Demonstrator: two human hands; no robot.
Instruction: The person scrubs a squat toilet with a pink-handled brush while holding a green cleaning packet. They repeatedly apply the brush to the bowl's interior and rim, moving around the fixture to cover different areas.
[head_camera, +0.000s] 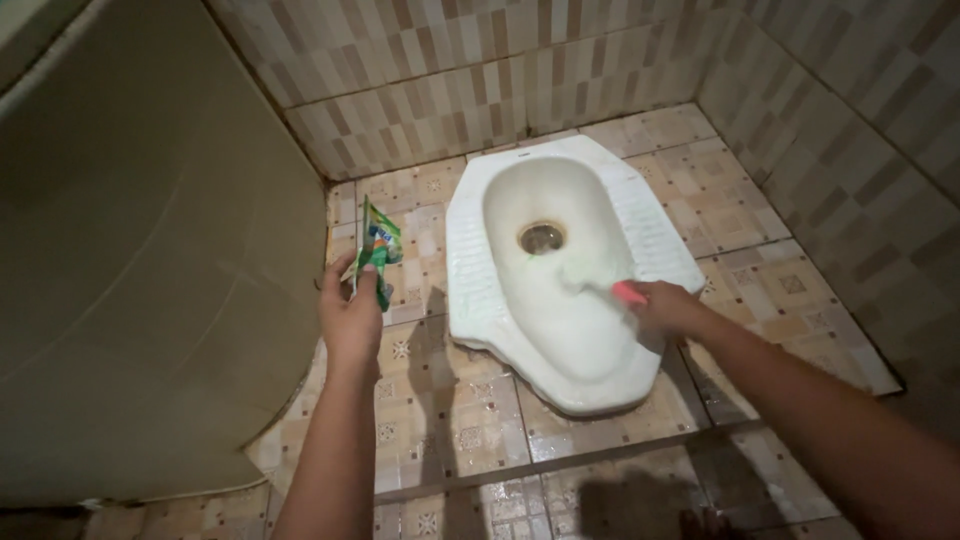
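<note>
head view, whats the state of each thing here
squat toilet pan: white, wet, set into the floor, drain uncovered
brush: pink handle gripped in right hand, blurred head against the bowl
green sachet: upright, pinched by left hand fingers; open or sealed unclear
floor tiles: wet, glossy
large tank: standing at left

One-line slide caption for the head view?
Right hand scrubs white squat toilet with pink-handled brush; left hand holds green sachet.

My left hand (352, 318) bare, no glove, ring or watch, my right hand (668, 308) bare too, both forearms uncovered, no sleeves showing
</note>
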